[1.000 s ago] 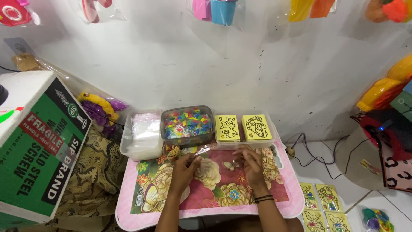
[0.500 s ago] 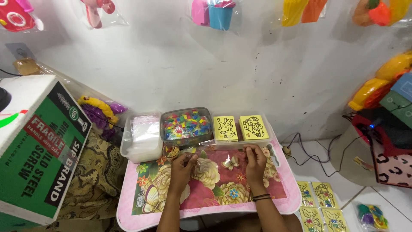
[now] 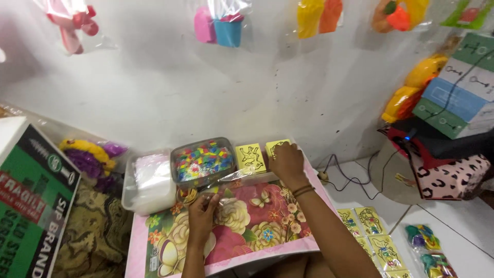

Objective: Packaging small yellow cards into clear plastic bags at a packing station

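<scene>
A person's right hand point(image 3: 286, 160) grips a yellow picture card point(image 3: 275, 148) beyond the fingertips, best lifted singly, while the left hand point(image 3: 202, 212) pinches a clear plastic sleeve point(image 3: 226, 177).

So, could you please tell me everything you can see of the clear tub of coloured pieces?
The clear tub is a rectangular, see-through plastic container with rounded corners, filled with small pieces in red, yellow, green and blue. It sits at the far edge of the floral table, beside a white tub and a yellow card. Neither hand touches it.
</scene>
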